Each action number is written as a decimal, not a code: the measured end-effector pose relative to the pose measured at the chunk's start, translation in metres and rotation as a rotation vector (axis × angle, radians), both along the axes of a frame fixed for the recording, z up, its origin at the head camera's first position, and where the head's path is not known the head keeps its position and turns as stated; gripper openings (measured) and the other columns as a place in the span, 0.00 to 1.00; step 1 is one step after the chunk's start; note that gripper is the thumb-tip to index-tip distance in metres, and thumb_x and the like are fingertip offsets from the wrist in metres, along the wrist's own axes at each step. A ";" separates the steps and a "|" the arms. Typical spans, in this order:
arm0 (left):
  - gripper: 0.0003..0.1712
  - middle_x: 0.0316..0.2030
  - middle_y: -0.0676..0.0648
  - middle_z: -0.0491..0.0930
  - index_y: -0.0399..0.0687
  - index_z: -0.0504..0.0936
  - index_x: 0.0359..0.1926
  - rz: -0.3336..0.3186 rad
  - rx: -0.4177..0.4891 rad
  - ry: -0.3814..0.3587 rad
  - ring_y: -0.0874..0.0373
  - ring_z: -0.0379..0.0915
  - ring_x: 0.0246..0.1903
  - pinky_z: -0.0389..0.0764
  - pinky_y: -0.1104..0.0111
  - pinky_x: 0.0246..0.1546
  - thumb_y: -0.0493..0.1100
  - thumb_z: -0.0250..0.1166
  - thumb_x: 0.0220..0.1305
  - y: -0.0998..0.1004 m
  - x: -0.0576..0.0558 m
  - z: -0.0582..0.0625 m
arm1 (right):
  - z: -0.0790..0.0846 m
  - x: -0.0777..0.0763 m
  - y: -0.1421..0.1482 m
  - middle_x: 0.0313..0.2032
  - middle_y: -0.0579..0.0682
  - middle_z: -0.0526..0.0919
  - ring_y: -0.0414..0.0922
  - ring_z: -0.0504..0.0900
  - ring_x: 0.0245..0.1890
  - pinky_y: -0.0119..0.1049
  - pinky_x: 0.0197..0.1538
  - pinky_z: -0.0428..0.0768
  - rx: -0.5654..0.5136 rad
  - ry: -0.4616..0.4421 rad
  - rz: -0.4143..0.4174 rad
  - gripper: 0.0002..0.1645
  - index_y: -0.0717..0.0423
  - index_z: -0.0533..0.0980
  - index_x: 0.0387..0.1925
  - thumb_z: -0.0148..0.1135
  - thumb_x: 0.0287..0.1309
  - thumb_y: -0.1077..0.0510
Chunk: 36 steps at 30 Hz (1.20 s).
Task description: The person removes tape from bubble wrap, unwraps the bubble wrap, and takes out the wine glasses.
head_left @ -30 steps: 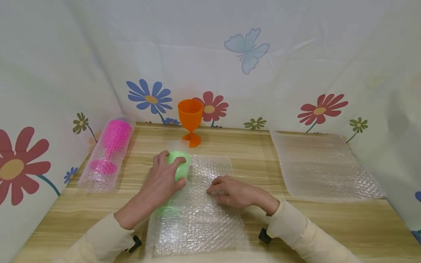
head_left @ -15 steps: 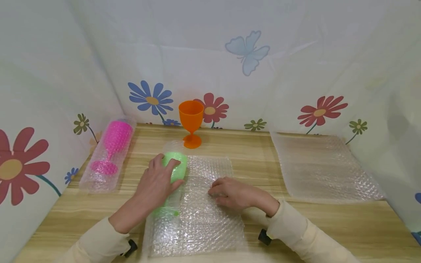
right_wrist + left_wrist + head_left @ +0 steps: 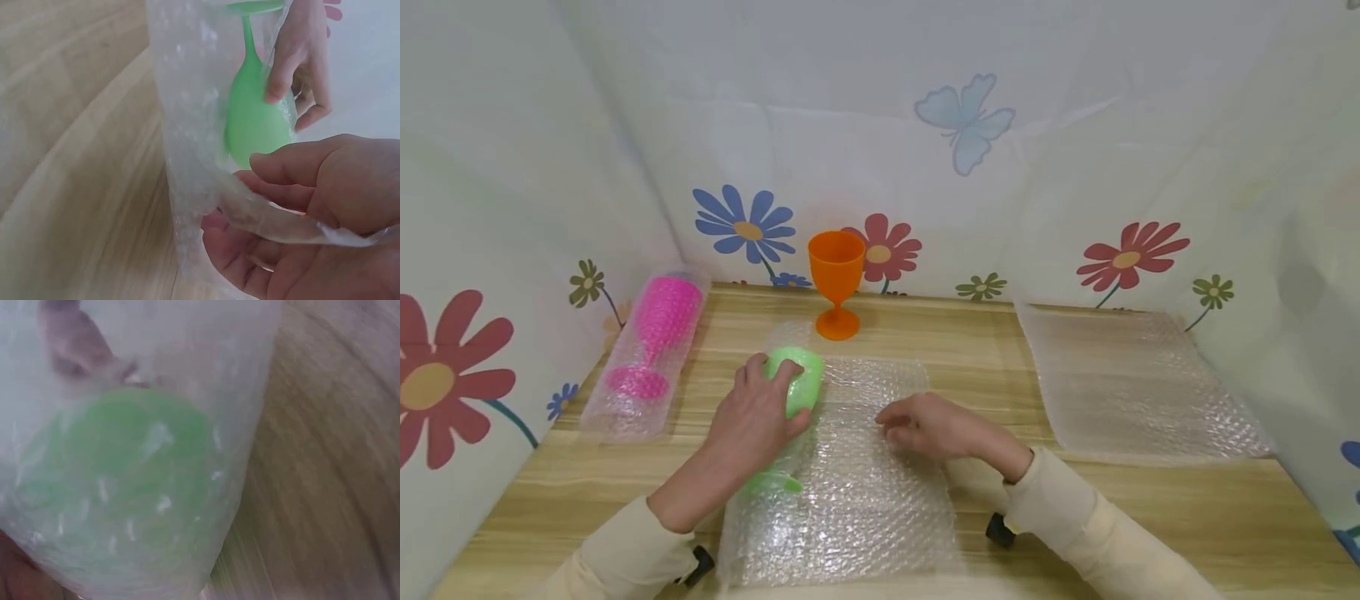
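A green goblet (image 3: 806,385) lies on its side, partly wrapped at the left part of a bubble wrap sheet (image 3: 850,517). My left hand (image 3: 752,421) grips its bowl through the wrap, with the fingers bent over it. In the left wrist view a green round part (image 3: 125,481) shows through the film. My right hand (image 3: 936,427) is bent over the right side of the sheet. The right wrist view shows the sheet's edge (image 3: 269,222) passing between the fingers of my right hand (image 3: 312,206), some of them seen through the film.
An orange goblet (image 3: 837,265) stands upright behind the sheet. A pink goblet (image 3: 666,312) lies rolled in bubble wrap at the left. Another bubble wrap sheet (image 3: 1135,383) lies flat at the right. Flowered cloth walls (image 3: 850,125) border the wooden table (image 3: 970,333).
My left hand and the green goblet have shifted a little to the left, and more of its foot shows. My right hand has risen slightly at the sheet's right side.
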<state>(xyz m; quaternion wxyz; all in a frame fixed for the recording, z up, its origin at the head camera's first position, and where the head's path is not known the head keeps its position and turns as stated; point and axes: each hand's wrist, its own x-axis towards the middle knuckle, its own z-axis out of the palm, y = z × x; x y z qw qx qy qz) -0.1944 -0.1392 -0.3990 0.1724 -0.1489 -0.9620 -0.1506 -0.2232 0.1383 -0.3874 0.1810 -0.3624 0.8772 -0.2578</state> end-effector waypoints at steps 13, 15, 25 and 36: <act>0.39 0.52 0.27 0.70 0.42 0.74 0.61 0.000 -0.031 0.000 0.35 0.73 0.44 0.82 0.49 0.33 0.58 0.78 0.57 -0.003 0.000 -0.003 | -0.006 -0.016 0.004 0.47 0.53 0.88 0.40 0.80 0.40 0.35 0.48 0.81 -0.027 -0.007 -0.071 0.16 0.66 0.81 0.57 0.59 0.72 0.64; 0.40 0.52 0.27 0.70 0.42 0.73 0.61 -0.005 -0.017 -0.003 0.34 0.73 0.46 0.82 0.47 0.37 0.57 0.79 0.56 -0.005 0.000 -0.003 | -0.006 -0.017 0.006 0.46 0.54 0.88 0.40 0.80 0.39 0.36 0.47 0.81 -0.036 -0.016 -0.102 0.16 0.66 0.81 0.56 0.60 0.71 0.65; 0.40 0.60 0.21 0.62 0.36 0.72 0.59 -0.024 0.083 -0.028 0.28 0.63 0.58 0.79 0.43 0.52 0.48 0.83 0.53 -0.008 0.001 -0.002 | -0.013 -0.028 0.012 0.40 0.51 0.88 0.39 0.78 0.31 0.35 0.38 0.79 0.043 0.061 -0.244 0.11 0.61 0.86 0.47 0.62 0.67 0.66; 0.39 0.57 0.25 0.67 0.33 0.71 0.61 0.017 0.146 -0.078 0.31 0.66 0.56 0.80 0.44 0.47 0.46 0.79 0.56 -0.019 0.001 -0.001 | -0.017 -0.033 0.009 0.31 0.46 0.85 0.39 0.78 0.26 0.33 0.31 0.76 0.082 0.110 -0.400 0.02 0.55 0.86 0.33 0.72 0.61 0.61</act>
